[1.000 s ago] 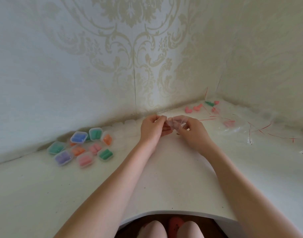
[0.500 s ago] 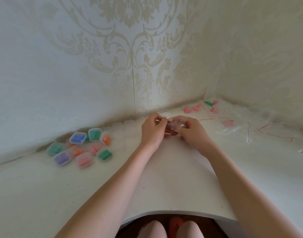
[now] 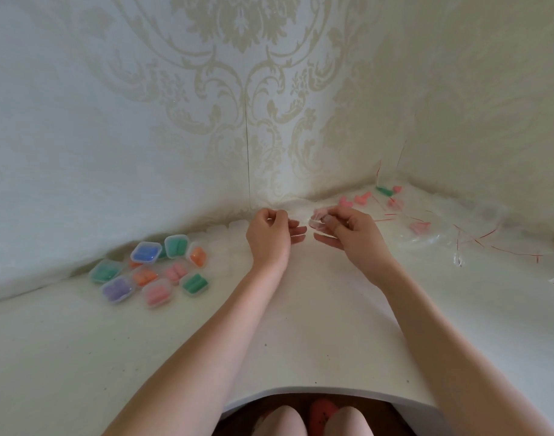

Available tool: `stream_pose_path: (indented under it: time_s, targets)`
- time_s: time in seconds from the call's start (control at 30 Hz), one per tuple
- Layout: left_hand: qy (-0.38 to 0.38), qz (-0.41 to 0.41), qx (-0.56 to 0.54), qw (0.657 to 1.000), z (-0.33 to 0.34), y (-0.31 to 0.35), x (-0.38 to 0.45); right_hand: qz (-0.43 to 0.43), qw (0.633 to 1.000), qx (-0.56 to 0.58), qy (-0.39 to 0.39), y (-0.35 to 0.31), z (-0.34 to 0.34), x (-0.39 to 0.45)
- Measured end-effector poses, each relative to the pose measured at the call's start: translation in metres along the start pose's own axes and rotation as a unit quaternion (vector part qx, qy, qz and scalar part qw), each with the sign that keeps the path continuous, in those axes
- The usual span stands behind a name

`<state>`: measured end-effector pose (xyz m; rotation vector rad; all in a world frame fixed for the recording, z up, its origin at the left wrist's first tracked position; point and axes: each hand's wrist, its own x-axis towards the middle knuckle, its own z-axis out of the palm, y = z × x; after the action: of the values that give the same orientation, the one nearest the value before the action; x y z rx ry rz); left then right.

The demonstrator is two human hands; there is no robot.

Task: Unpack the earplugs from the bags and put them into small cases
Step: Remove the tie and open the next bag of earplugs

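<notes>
Between parted hands, right hand [image 3: 354,229] pinches a small bag [image 3: 319,219]; left hand [image 3: 269,234] loosely curled.

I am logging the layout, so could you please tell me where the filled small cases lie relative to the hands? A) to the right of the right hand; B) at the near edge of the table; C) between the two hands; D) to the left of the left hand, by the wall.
D: the filled small cases sit clustered by the wall, well left of the left hand.
</notes>
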<state>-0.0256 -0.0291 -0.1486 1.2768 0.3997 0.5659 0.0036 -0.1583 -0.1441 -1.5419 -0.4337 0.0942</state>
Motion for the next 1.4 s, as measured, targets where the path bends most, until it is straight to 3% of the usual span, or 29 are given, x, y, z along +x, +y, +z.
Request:
stream_pose_path:
  time_s: [0.17,0.4,0.5,0.6,0.8,1.0,1.2,1.4]
  targets:
    - [0.006,-0.019,-0.034,0.999,0.002,0.001,-0.001,-0.004,1.0,-0.003,0.022,0.003,0.001,0.001]
    - [-0.086,-0.09,-0.094,0.988,0.009,0.004,-0.007,-0.04,0.987,-0.145,0.056,0.005,-0.005,-0.001]
    - [-0.063,-0.102,-0.104,0.987,0.008,0.004,-0.004,-0.005,0.998,-0.055,0.039,0.002,-0.002,-0.001]
    - [-0.034,-0.099,-0.114,0.988,0.004,0.007,-0.001,0.068,0.994,0.081,-0.033,-0.002,0.0,-0.002]
    - [-0.011,-0.068,-0.085,0.994,0.002,0.009,-0.002,0.071,0.993,0.076,-0.056,-0.005,0.0,-0.002]
    - [-0.023,-0.019,-0.008,1.0,0.003,0.003,-0.003,0.14,0.98,0.122,-0.071,-0.007,-0.009,-0.003]
    - [0.026,-0.033,-0.01,0.999,-0.006,0.002,0.009,0.126,0.987,0.094,0.027,-0.006,-0.018,0.0]
    - [-0.02,-0.012,0.004,1.0,-0.002,0.002,0.004,0.103,0.989,0.102,0.001,-0.004,-0.015,0.0]
